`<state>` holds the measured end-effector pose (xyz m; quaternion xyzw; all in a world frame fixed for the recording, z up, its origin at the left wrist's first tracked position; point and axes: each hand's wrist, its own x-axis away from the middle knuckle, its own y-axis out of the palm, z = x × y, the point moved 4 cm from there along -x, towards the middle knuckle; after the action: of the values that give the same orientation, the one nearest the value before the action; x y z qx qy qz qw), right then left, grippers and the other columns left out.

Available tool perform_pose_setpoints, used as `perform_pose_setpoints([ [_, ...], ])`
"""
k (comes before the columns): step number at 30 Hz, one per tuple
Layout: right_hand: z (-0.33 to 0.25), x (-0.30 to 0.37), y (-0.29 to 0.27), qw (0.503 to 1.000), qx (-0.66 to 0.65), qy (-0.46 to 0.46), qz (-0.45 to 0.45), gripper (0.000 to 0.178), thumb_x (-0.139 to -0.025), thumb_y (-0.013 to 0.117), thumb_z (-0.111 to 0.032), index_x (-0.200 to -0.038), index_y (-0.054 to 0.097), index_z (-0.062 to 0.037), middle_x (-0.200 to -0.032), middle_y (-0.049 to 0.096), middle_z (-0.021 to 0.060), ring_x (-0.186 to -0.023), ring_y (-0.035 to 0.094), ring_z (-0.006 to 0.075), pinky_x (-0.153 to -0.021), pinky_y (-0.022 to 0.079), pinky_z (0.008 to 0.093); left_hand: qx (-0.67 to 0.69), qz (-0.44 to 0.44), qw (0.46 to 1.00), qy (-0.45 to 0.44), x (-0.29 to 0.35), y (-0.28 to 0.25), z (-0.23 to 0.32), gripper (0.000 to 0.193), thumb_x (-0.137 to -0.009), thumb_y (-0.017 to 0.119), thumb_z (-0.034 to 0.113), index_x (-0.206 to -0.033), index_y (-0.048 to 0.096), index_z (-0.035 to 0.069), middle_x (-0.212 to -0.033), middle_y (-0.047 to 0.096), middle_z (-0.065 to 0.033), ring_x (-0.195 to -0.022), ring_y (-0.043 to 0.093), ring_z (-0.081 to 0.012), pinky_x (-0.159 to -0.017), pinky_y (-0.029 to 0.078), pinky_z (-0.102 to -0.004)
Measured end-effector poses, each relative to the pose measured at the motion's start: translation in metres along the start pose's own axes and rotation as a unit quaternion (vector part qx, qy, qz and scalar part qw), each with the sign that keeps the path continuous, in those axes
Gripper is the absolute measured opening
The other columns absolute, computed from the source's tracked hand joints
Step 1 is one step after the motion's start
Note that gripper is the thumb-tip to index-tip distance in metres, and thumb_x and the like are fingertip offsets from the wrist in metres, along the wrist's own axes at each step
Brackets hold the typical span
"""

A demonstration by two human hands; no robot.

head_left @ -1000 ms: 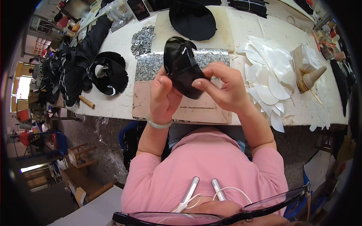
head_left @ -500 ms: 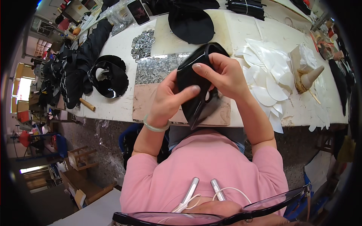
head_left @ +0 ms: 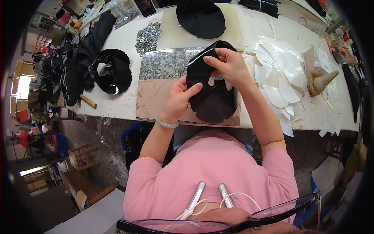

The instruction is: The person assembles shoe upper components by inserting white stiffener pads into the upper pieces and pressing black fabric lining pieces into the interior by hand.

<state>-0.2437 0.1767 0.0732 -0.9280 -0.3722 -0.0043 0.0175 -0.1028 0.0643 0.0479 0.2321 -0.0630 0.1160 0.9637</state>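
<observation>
A black oval piece of flexible sheet (head_left: 214, 107), glossy on one face and with a cut-out near its middle, is held between my two hands above the table's near edge. My left hand (head_left: 177, 97) pinches its left edge, thumb on top and fingers underneath. At the upper right, my right hand (head_left: 230, 68) grips the piece, with the thumb over a folded part; some of its fingertips are hidden behind the sheet. Below lies a brownish board (head_left: 157, 99) beside a grey speckled plate (head_left: 161, 64). Farther off rests another black oval piece (head_left: 200, 19).
Left on the table are a curled glossy black piece (head_left: 122, 80), a wooden handle (head_left: 89, 101) and a heap of black fabric parts (head_left: 80, 58). A pile of metal rings (head_left: 148, 38) lies farther back. White cut pieces (head_left: 274, 84) and a cone-topped block (head_left: 321, 82) are at right.
The black piece has turned from a folded, edge-on pose to lying flatter and facing up. My left hand has shifted slightly right and my right hand slightly right.
</observation>
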Motion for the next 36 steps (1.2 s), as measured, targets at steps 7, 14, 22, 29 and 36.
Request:
perform_pose_setpoints([
  [7,-0.028,0.046,-0.027,0.947,0.145,-0.163,0.235,0.036,-0.085,0.071,-0.023,-0.110,0.063,0.0017,-0.089,0.069,0.0097,-0.081,0.065,0.0137,-0.062,0.049,0.0255,0.045,0.128,0.987,0.087,0.005,-0.030,-0.018,0.025,-0.093,0.060,0.007,-0.115,0.054,-0.002,-0.103,0.066,-0.0109,-0.087,0.065,-0.0138,-0.077,0.055,-0.0271],
  [14,0.059,0.122,-0.020,0.980,-0.175,0.094,-0.006,0.043,-0.097,0.051,-0.039,-0.096,0.063,0.0022,-0.093,0.067,0.0078,-0.082,0.061,0.0108,-0.064,0.051,0.0259,-0.069,0.200,0.966,0.150,0.014,-0.002,-0.032,0.032,-0.093,0.063,0.015,-0.117,0.047,-0.001,-0.102,0.062,-0.0073,-0.092,0.061,-0.0122,-0.081,0.051,-0.0257],
  [22,-0.004,0.116,-0.031,0.986,-0.046,-0.006,0.162,0.024,-0.081,0.075,-0.010,-0.101,0.067,0.0012,-0.089,0.069,0.0032,-0.079,0.061,0.0084,-0.072,0.051,0.0238,-0.031,0.037,0.991,0.122,0.013,0.051,-0.007,0.040,-0.089,0.062,0.001,-0.123,0.043,-0.002,-0.109,0.062,-0.0116,-0.089,0.063,-0.0166,-0.081,0.052,-0.0294],
  [29,-0.083,0.087,-0.131,0.838,0.307,-0.220,0.393,0.023,-0.082,0.074,-0.012,-0.100,0.067,-0.0008,-0.080,0.070,0.0109,-0.068,0.065,0.0141,-0.063,0.051,0.0283,-0.113,-0.025,0.992,-0.047,0.030,0.017,-0.044,0.025,-0.095,0.057,0.010,-0.116,0.054,-0.002,-0.086,0.068,-0.0103,-0.075,0.065,-0.0117,-0.067,0.053,-0.0233],
  [36,-0.073,-0.060,-0.274,0.578,0.652,-0.310,0.381,0.019,-0.081,0.053,-0.005,-0.095,0.066,-0.0077,-0.092,0.066,0.0088,-0.085,0.064,0.0258,-0.068,0.054,0.0378,-0.237,0.032,0.971,0.001,0.026,0.008,-0.064,0.021,-0.094,0.058,0.009,-0.112,0.059,-0.002,-0.089,0.068,-0.0089,-0.080,0.065,-0.0122,-0.071,0.053,-0.0235],
])
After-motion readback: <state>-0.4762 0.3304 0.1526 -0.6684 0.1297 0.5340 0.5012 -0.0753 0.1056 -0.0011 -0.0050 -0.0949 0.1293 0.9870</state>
